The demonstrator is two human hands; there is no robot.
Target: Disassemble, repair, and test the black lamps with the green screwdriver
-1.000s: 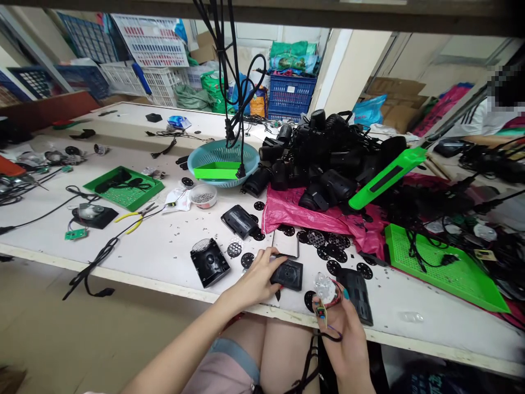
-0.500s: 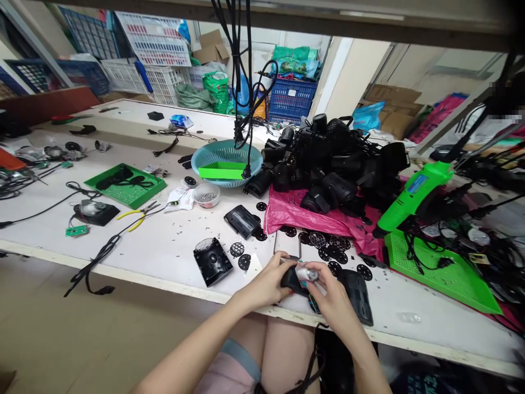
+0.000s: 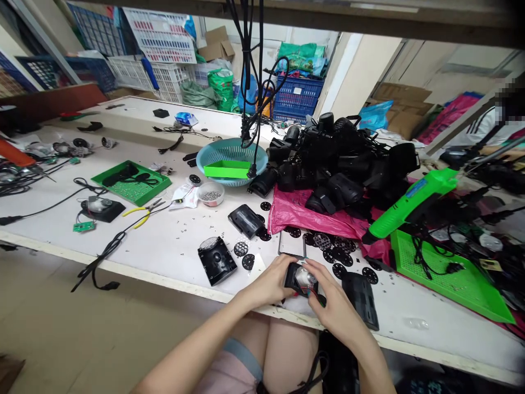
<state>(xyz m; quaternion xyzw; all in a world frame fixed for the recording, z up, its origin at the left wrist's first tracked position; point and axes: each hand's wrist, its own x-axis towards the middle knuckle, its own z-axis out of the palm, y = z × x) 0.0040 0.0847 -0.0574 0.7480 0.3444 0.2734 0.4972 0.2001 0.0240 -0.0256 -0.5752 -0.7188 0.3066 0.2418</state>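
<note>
My white, smooth worktable [image 3: 172, 246] is strewn with small perforated black discs [image 3: 328, 249]. At its near edge my left hand [image 3: 268, 284] grips a squarish black plastic housing [image 3: 293, 276], tilted up toward me; I can't tell its long axis. My right hand [image 3: 334, 306] pinches a small clear, silvery lens piece [image 3: 304, 277] with red wires into it. A second ago that piece was held apart, lower right.
</note>
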